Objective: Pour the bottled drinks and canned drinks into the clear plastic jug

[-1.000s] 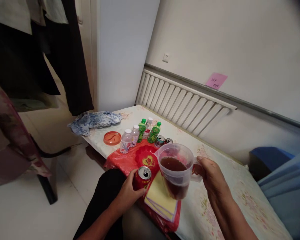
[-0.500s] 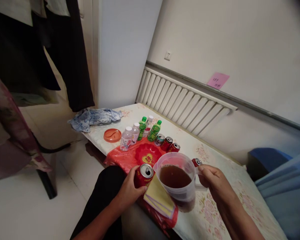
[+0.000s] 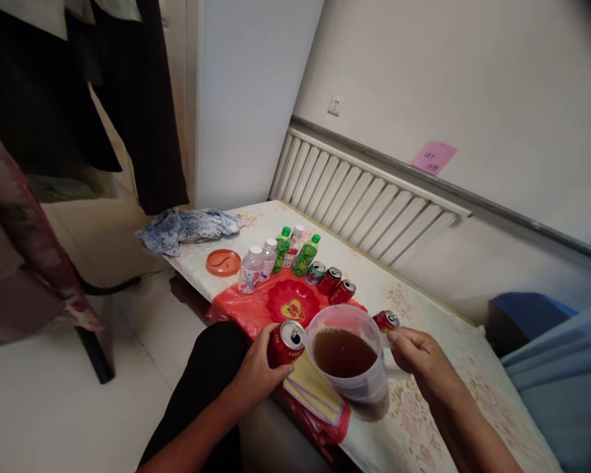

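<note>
Low in the middle of the frame, the right hand [image 3: 416, 358] is gripping the handle of a clear plastic jug [image 3: 350, 360], its fingers [image 3: 398, 340] closed around that handle. The jug is holding dark brown liquid and is sitting upright just above the flowered table [image 3: 453, 368]; whether its base is resting on the table I cannot tell. Just to the left of the jug, the left hand [image 3: 259, 371] is wrapping its fingers [image 3: 276, 376] around an opened red can [image 3: 286, 341], which is leaning slightly toward the jug, its rim close beside the jug's rim. Below the can and the jug, a stack of yellow cloths [image 3: 312, 394] is lying on a red plastic bag [image 3: 249, 305] at the table's near edge.

Above the hands, a red heart-marked dish [image 3: 293, 302] is sitting on the bag. Beyond it, small bottles [image 3: 276, 259] with white and green caps are standing in a cluster, and several cans [image 3: 332, 281] are lying in a row running toward the right. An orange lid [image 3: 223, 262] is lying left of the bottles, and a crumpled blue cloth [image 3: 190, 226] is lying at the table's far left corner. A white radiator [image 3: 364, 203] is running along the wall behind.
</note>
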{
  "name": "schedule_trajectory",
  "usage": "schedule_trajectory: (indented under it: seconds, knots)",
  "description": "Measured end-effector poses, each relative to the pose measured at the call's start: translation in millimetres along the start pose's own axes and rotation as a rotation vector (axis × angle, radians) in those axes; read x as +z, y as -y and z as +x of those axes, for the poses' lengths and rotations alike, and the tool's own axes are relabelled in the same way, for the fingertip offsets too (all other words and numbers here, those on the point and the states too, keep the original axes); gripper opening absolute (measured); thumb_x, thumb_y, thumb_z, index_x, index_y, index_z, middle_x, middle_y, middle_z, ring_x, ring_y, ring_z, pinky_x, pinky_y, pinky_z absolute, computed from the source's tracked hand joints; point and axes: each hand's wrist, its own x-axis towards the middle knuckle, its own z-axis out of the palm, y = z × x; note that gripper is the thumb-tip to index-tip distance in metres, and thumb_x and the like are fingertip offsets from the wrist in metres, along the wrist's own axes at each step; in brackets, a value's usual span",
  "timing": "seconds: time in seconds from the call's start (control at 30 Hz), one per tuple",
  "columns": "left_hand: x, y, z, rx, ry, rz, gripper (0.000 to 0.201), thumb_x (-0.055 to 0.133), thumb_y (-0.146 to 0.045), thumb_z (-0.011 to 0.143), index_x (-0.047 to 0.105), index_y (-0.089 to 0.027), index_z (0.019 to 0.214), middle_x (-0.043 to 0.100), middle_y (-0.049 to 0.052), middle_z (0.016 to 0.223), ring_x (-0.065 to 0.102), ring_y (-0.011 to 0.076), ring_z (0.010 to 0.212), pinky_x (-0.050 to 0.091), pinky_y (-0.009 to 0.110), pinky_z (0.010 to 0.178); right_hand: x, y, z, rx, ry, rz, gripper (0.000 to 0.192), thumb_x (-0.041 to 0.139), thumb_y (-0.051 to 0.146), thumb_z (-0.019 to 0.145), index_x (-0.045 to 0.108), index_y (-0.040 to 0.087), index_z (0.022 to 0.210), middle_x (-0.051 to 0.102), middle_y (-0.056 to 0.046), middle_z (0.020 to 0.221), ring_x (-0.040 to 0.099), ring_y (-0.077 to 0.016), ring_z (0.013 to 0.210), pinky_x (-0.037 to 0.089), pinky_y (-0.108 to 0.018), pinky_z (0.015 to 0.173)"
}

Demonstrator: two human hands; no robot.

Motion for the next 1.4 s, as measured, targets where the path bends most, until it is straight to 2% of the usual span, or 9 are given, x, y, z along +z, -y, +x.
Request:
schedule_trajectory:
  seconds: [0.47,1.07,1.4]
  knots:
    - [2.2,5,-1,0.034,-0.006,0.022,0.069,0.07,-0.017,0.059,0.05,-0.018,0.125,0.059,0.011,0.129,0.054,0.031,0.122,0.039,0.047,0.108,1,6,0,-0.018,0.045,-0.067,0.053,0.056,0.061,0.078,0.03,0.023,0.053,0.024,0.006,0.052,0.019,-0.0103,0.051,0.016,-0.027,0.049]
    - [0.3,3,-2,0.045,-0.002,0.04,0.069,0.071,-0.016,0.058,0.051,-0.022,0.124,0.06,0.01,0.128,0.054,0.0311,0.122,0.039,0.048,0.109,-3,16,1,0.009,0.063,-0.141,0.055,0.059,0.065,0.074,0.033,0.022,0.052,0.024,0.005,0.054,0.021,-0.0107,0.053,0.017,-0.027,0.05]
    - [0.7,5,-3,0.044,-0.003,0.059,0.069,0.071,-0.014,0.059,0.051,-0.02,0.125,0.058,0.011,0.131,0.053,0.0308,0.124,0.038,0.048,0.11,-1,25,1,-0.006,0.051,-0.2,0.051,0.061,0.06,0.073,0.037,0.022,0.05,0.025,0.005,0.054,0.022,-0.0109,0.053,0.018,-0.027,0.049]
